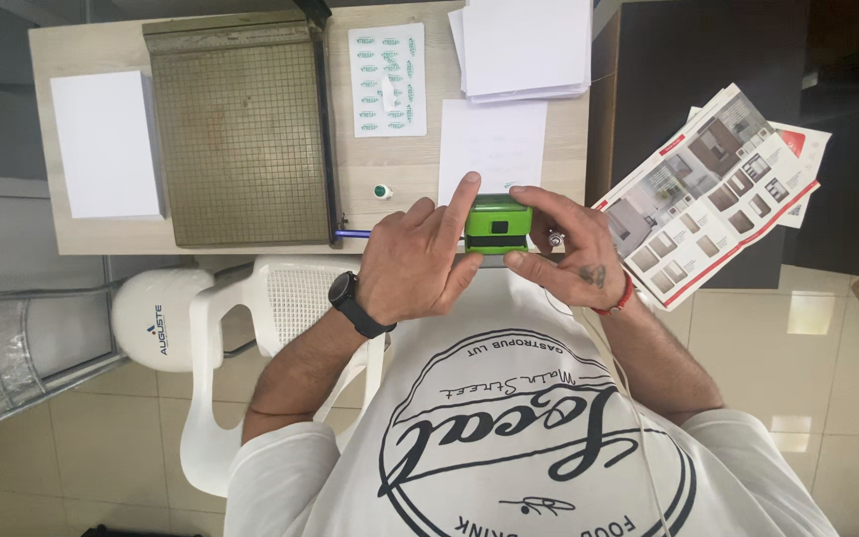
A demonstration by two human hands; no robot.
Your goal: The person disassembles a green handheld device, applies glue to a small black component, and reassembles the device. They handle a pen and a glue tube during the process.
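— What is held in the head view?
— A green self-inking stamp (497, 224) is gripped at the desk's (52, 214) near edge by both hands: left hand (418, 261) at nine o'clock, forefinger raised; right hand (567, 247) at three o'clock.
— And beyond?
— A white sheet (492, 147) at twelve o'clock; a paper cutter (241, 129) at ten.

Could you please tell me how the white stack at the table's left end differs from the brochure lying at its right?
The white stack is plain and blank; the brochure is covered in colour photos with red accents. The stack lies square to the table and fully on it; the brochure sits askew, overhanging the table's right edge. Both are paper, lying flat, touched by neither hand.
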